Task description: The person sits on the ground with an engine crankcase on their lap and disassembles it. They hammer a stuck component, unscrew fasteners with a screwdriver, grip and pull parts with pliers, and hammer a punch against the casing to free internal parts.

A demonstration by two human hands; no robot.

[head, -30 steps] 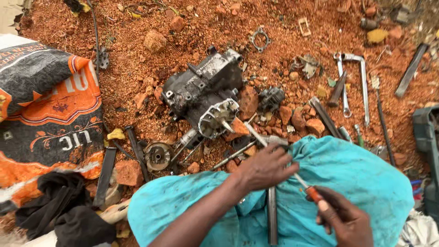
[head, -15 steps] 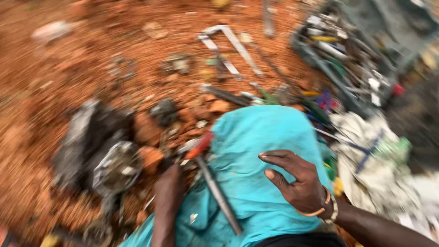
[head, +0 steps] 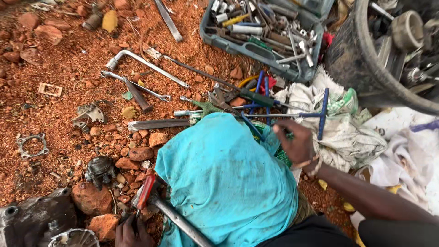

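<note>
My left hand (head: 130,232) pinches the red-handled screwdriver (head: 144,191) beside the engine casing (head: 34,219), while my right hand (head: 298,142) curls loosely among blue T-handle wrenches (head: 320,114), gripping nothing.

Left hand (head: 130,232) gripping screwdriver (head: 142,194), engine case (head: 36,222) just left of grip, cloth (head: 224,183) right. Right hand (head: 297,144) on T-wrenches (head: 292,114), toolbox (head: 265,34) beyond, bucket (head: 356,68) further right.

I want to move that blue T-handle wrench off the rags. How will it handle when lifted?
The T-wrench looks like rigid metal, so likely stiff and fairly heavy. Its long shaft lies across other tools, so it may snag. The crossbar should stop it rolling. The right hand is nearest.
</note>
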